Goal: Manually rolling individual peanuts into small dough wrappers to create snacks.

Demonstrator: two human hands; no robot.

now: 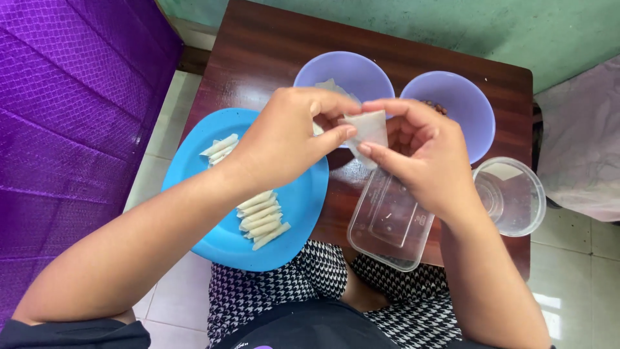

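Head view: both hands meet over the tabletop point(271, 45), pinching one thin white wrapper point(369, 132) between them. The left hand point(284, 139) has a narrow grip, thumb and forefinger closed on the wrapper's left edge. The right hand point(423, 155) holds the wrapper's right side, thumb below and fingers curled over the top, so its grip is also closed on the sheet. The wrapper hangs in the air, folded, in front of the left bowl point(345, 74).

That purple bowl holds more pale wrappers, partly hidden by the hands. Just right of it stands a second purple bowl point(452, 103) with something dark inside, too hidden to tell. Left of the left bowl, and nearer the person, lies a blue plate point(194, 168) bearing rolled white sticks point(263, 218) in a row, with a few more point(219, 148) at its far side. Nearer than the left bowl, under the right hand, a clear rectangular tub point(387, 226) overhangs the tabletop's near edge. Right of the tub sits a clear round cup point(513, 194).
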